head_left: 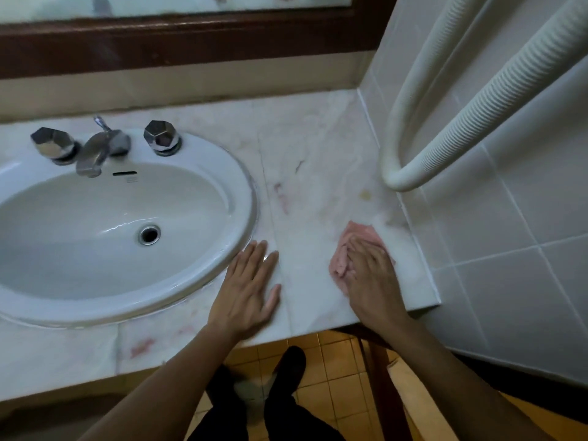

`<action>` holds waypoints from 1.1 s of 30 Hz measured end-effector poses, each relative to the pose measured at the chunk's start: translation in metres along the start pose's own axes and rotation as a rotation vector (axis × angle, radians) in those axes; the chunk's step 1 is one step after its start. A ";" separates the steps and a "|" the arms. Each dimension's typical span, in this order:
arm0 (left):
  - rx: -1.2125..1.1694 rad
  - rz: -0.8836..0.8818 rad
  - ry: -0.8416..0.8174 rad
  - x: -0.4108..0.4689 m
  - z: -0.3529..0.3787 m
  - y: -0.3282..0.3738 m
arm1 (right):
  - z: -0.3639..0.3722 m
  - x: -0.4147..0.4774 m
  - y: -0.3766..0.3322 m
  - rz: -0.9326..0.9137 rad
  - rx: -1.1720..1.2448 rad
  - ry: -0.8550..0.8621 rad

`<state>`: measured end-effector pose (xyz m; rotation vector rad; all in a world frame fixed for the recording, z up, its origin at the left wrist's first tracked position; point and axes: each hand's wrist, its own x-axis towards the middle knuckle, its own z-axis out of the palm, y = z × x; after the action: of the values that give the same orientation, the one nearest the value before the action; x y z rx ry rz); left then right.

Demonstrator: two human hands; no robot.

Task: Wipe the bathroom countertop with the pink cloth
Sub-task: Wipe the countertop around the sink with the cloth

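The pale marble countertop (315, 160) runs from the sink to the tiled right wall. A crumpled pink cloth (359, 237) lies on it near the front right corner. My right hand (372, 278) presses flat on the cloth, covering its near half. My left hand (248, 288) rests flat on the counter beside the sink rim, fingers spread, holding nothing. Faint reddish smears and a yellowish spot mark the marble beyond the cloth.
A white oval sink (241, 198) with a chrome faucet (95, 151) and two chrome knobs fills the left. Two ribbed white hoses (477, 100) hang along the tiled wall (509, 218) at the right. Below the counter's front edge are yellow floor tiles and my dark-clothed legs.
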<state>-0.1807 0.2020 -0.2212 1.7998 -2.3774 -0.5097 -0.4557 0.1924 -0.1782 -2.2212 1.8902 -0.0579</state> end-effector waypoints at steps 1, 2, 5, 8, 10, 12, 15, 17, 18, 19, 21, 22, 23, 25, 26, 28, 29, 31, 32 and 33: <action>-0.002 0.006 0.005 0.000 0.000 0.000 | 0.002 0.002 0.010 -0.050 -0.060 -0.026; -0.004 0.008 0.009 0.001 0.001 -0.001 | 0.001 0.010 0.021 -0.045 -0.087 -0.043; -0.005 0.008 0.016 0.004 0.001 -0.001 | -0.007 0.074 0.051 0.183 0.016 0.051; -0.004 0.021 0.038 0.003 0.003 -0.001 | -0.003 0.148 0.051 0.115 0.180 0.068; -0.013 0.026 0.044 0.004 0.003 -0.002 | 0.006 0.179 0.022 0.048 0.251 0.029; -0.018 0.036 0.066 0.004 0.004 -0.002 | 0.009 0.177 -0.023 0.035 0.161 0.014; -0.014 0.047 0.096 0.005 0.005 -0.002 | 0.008 0.126 -0.055 -0.261 0.224 -0.151; -0.015 0.046 0.103 0.005 0.004 -0.002 | 0.009 0.102 -0.032 -0.358 0.265 -0.240; -0.014 0.041 0.102 0.005 0.004 -0.001 | 0.005 0.102 -0.017 -0.329 0.310 -0.252; -0.009 0.033 0.096 0.005 0.004 -0.001 | 0.002 0.108 -0.001 -0.268 0.362 -0.254; 0.003 0.021 0.079 0.004 0.003 0.000 | -0.005 0.137 0.016 -0.133 0.349 -0.149; 0.004 0.020 0.077 0.004 0.003 0.000 | -0.006 0.160 0.019 -0.053 0.315 -0.090; 0.002 0.019 0.081 0.005 0.002 0.000 | -0.006 0.184 0.016 0.021 0.292 -0.039; -0.007 0.024 0.095 0.006 0.002 -0.002 | 0.000 0.221 -0.010 0.103 0.235 0.016; -0.012 0.031 0.103 0.006 0.002 -0.003 | 0.003 0.227 -0.030 0.083 0.204 0.002; -0.024 0.041 0.126 0.004 0.004 -0.004 | 0.010 0.208 -0.068 -0.060 0.205 -0.112; -0.030 0.046 0.133 0.004 0.005 -0.004 | 0.014 0.188 -0.077 -0.150 0.220 -0.153; -0.043 0.054 0.141 0.004 0.007 -0.005 | 0.019 0.131 -0.071 -0.259 0.241 -0.173; -0.047 0.055 0.145 0.004 0.008 -0.005 | 0.022 0.101 -0.055 -0.279 0.215 -0.169; -0.048 0.056 0.144 0.004 0.008 -0.006 | 0.022 0.072 -0.037 -0.279 0.175 -0.165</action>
<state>-0.1790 0.1987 -0.2313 1.6844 -2.2919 -0.4119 -0.4039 0.1309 -0.2003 -2.2749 1.4256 -0.0799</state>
